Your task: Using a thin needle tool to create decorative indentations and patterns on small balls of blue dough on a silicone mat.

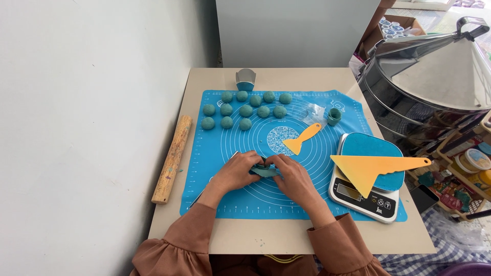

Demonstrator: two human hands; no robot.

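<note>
In the head view, a flattened piece of teal dough (264, 171) is being pinched between the left hand (236, 173) and the right hand (292, 176), both grasping it over the blue mat (215, 153) on the desk (266, 237). The thin dough could be torn by hard pinching. Contents of the small green cup (334, 116) cannot be told.
</note>
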